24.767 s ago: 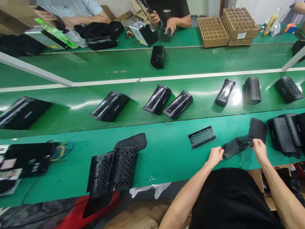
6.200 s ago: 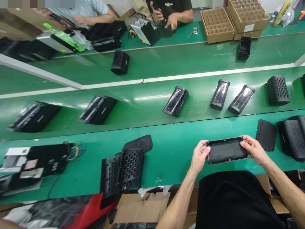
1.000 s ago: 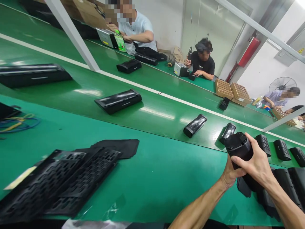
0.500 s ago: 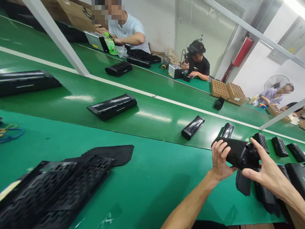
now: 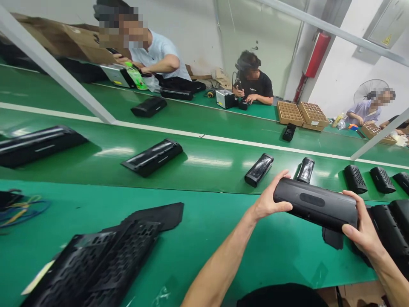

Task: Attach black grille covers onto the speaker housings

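Note:
A black rounded housing (image 5: 319, 204) is held between my two hands above the right part of the green table. My left hand (image 5: 270, 198) grips its left end, thumb on the near side and fingers behind. Around the right end, my right hand (image 5: 362, 226) is closed with its thumb at the lower edge. The long face with an oval recess is turned toward the camera. Below it lie thin dark pieces (image 5: 332, 238), partly hidden by the housing. More black housings (image 5: 388, 226) are grouped beside my right hand.
Perforated black panels (image 5: 118, 260) lie at the left near side. Black housings (image 5: 153, 157) stand along the green belt (image 5: 211, 170). Across it, people work near partitioned boxes (image 5: 289, 113). A white slanted post (image 5: 60, 64) rises at the left; blue and yellow wires (image 5: 27, 211) lie below.
The housing has turned from its end toward the camera to its long side, and is now level across. My left hand has shifted left to its end. The camera view has tilted.

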`<state>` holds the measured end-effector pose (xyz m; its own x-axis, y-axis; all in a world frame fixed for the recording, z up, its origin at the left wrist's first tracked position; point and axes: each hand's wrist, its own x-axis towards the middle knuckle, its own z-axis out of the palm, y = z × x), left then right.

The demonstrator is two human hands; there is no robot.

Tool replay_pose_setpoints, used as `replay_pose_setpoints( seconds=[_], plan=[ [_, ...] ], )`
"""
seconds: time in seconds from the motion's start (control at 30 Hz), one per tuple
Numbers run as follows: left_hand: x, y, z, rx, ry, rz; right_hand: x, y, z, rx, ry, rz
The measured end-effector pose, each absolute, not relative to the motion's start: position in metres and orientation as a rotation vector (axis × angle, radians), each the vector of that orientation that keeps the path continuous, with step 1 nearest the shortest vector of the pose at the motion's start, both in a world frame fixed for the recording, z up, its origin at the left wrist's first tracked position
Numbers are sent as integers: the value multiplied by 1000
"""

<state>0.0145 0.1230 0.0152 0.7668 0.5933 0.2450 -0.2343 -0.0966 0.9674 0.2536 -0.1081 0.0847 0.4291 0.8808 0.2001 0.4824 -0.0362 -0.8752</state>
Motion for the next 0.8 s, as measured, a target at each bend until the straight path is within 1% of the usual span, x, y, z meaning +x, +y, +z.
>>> replay_pose_setpoints(
  seconds=[0.13,0.3,0.4,0.47,0.57,0.63,0.7,0.8],
  plan=[
    [9,109,14,1499,335,620,259,-114,60,-1647,-1132,595],
    [4,84,11,1467,438,653,255,-126,48,-1633,-1104,648],
    [10,77,7,1477,527,669,257,-123,34,-1609,-961,657],
    [18,77,-3,1448,624,591,261,-118,19,-1600,-727,809],
    [27,80,-27,1301,768,278,267,-113,-5,-1608,-270,1241],
    [28,79,-45,1174,800,97,267,-115,-20,-1610,-80,1417],
    [27,73,-61,1078,810,25,266,-120,-33,-1601,-36,1430],
    [27,59,-77,1069,881,73,262,-128,-53,-1564,-49,1350]
  ],
)
